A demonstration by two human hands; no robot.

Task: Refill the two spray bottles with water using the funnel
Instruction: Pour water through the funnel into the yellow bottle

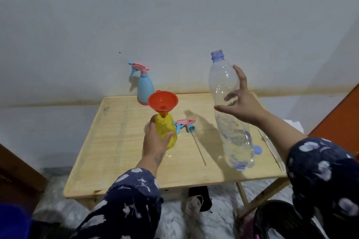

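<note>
While my left hand grips the yellow spray bottle standing mid-table, the orange funnel sits in its neck; my right hand holds the uncapped clear water bottle upright, the blue spray bottle behind.

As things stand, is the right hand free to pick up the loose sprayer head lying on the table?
Probably not: the right hand holds the clear bottle up off the table. The sprayer head lies uncovered beside the yellow bottle, reachable once the hand is emptied.
</note>
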